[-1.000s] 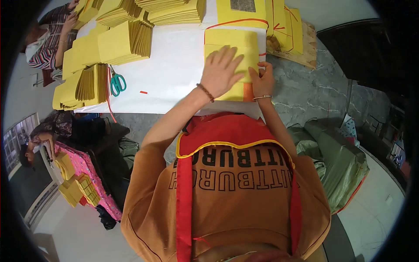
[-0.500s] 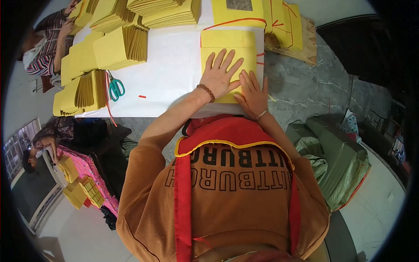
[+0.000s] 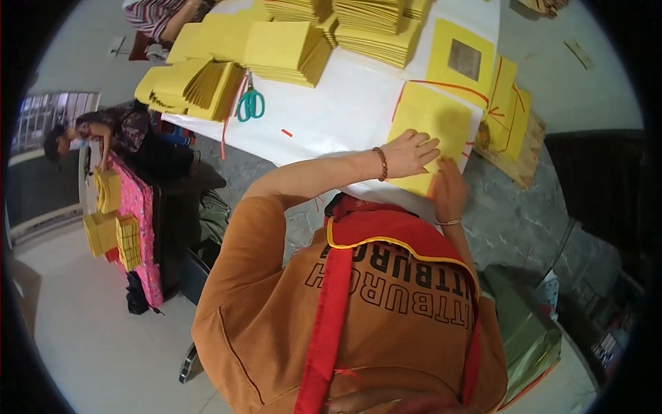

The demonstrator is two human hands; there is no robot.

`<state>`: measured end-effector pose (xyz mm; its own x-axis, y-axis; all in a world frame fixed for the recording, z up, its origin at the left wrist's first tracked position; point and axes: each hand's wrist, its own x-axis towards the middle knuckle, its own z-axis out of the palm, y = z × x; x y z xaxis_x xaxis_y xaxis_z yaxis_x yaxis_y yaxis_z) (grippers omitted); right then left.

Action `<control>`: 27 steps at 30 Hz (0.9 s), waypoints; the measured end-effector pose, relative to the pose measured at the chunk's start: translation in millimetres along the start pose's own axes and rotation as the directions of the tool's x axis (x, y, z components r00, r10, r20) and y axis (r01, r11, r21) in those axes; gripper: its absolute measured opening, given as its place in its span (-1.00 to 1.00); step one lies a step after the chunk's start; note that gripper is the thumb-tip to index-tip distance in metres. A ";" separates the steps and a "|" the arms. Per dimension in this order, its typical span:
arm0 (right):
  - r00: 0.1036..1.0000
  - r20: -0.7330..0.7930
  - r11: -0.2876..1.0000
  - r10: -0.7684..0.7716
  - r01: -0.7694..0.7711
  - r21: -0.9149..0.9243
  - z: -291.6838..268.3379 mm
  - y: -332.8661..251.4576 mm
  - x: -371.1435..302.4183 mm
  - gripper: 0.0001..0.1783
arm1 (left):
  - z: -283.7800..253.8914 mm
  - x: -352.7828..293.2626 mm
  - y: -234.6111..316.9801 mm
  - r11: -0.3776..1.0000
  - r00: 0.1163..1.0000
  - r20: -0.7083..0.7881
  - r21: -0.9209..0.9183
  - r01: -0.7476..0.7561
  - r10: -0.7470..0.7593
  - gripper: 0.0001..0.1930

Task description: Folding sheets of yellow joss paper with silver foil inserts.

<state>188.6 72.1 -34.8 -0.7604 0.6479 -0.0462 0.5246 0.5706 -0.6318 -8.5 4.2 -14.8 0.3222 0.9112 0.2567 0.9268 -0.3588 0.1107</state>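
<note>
Here, white table over grey floor

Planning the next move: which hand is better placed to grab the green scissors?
Left, probably: the left hand rests on the yellow paper stack, nearer the scissors; the right hand sits farther right.

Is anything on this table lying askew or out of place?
Mostly no. Short red string scraps lie loose on the white table, and green-handled scissors rest open beside the fanned yellow stacks. Both hands press a yellow stack.
</note>
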 end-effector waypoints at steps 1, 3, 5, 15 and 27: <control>0.996 0.065 0.967 0.053 -0.068 0.246 -2.1 6.8 3.9 -0.40 | 0.2 -0.6 0.6 0.999 1.000 0.015 -0.037 0.011 -0.010 -0.43; 0.996 -0.072 0.998 -0.056 0.058 0.024 -11.7 -4.4 23.3 -0.41 | 2.2 -5.1 -0.6 0.997 0.999 0.025 -0.071 0.021 -0.019 -0.44; 0.965 -0.186 0.966 -0.184 0.143 -0.215 -13.7 -4.4 40.1 -0.41 | 7.2 -10.3 -3.6 0.995 0.997 -0.075 -0.104 -0.007 -0.001 -0.45; 0.984 -0.065 0.971 -0.166 0.152 -0.183 -10.3 18.3 57.4 -0.44 | 5.6 0.2 9.9 0.991 0.999 -0.014 0.133 -0.033 0.036 -0.49; 0.946 -0.276 0.621 0.169 0.115 0.775 -14.7 23.3 44.7 -0.50 | -42.9 -11.6 -26.7 0.984 0.893 -0.412 -0.084 0.160 -0.180 -0.56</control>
<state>172.5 121.8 -40.2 -0.5253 0.8486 0.0628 -0.0580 0.0379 -0.9976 -45.2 -5.5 20.4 0.0411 0.7950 0.6052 0.9469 -0.2243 0.2304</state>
